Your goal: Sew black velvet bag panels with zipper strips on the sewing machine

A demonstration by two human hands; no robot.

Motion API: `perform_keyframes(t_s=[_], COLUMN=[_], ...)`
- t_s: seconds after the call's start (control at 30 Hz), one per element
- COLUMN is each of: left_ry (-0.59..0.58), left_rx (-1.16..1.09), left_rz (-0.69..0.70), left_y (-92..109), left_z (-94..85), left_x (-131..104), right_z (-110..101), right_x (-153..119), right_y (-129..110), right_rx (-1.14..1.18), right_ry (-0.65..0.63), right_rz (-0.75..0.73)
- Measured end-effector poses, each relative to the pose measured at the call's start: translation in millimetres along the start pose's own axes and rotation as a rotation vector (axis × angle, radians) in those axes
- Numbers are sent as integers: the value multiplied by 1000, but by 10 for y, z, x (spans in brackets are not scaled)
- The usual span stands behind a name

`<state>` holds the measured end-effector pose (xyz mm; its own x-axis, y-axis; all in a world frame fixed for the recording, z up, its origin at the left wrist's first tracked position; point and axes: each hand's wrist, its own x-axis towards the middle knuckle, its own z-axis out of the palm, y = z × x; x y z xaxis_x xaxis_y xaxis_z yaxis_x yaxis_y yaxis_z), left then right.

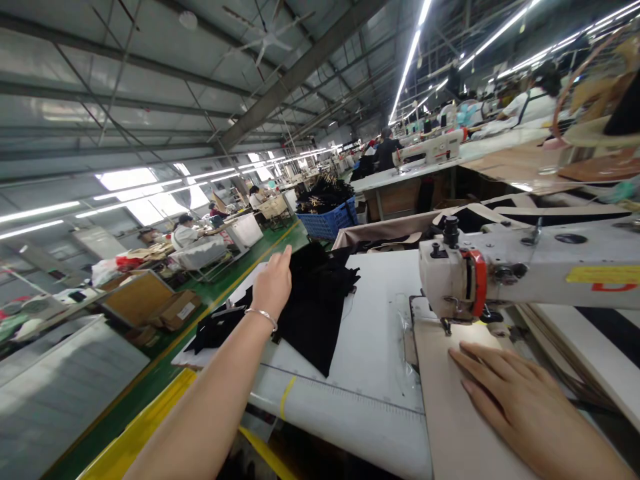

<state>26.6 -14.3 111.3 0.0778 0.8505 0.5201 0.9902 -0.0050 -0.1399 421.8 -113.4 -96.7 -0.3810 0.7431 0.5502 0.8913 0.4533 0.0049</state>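
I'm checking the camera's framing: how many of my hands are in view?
2: your left hand is at the black fabric pieces; your right hand lies on the beige panel by the nearest sewing machine. Neither is hidden.

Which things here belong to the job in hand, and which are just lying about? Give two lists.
In hand, it seems:
beige panel, under the right hand
black cloth, by the left hand
near sewing machine

Apparently lying about:
blue basket
cardboard box
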Motion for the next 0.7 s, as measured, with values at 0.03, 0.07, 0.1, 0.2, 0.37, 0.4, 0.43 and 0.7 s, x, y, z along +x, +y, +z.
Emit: perform_keyframes(t_s=[0.03, 0.07, 0.1, 0.2, 0.37, 0.4, 0.43, 0.7], left_ry=[44, 34, -39, -439, -734, -659, -566, -539], left_rx=[50, 80, 82, -110, -554, -583, -600, -561], left_rz=[32, 87, 168, 523, 677, 660, 651, 631], left_y=[141, 316, 513, 1080, 1532, 1576, 1618, 1775], left_z=[-156, -279, -364, -388, -44, 35, 116, 561], left_x=[-63, -174, -329, -918, -1281, -1221, -1143, -844], right_z=[-17, -38, -63, -143, -253, -269, -283, -345], right_x=[4, 11, 21, 55, 120, 133, 144, 164], right_y=[-11, -23, -36, -70, -84, -80, -74, -64], right_rx=[8, 17, 28, 60, 94, 104, 112, 128], right_ry=[-16, -32, -48, -87, -139, -153, -165, -151], right_rz=[15, 33, 47, 54, 44, 43, 45, 73])
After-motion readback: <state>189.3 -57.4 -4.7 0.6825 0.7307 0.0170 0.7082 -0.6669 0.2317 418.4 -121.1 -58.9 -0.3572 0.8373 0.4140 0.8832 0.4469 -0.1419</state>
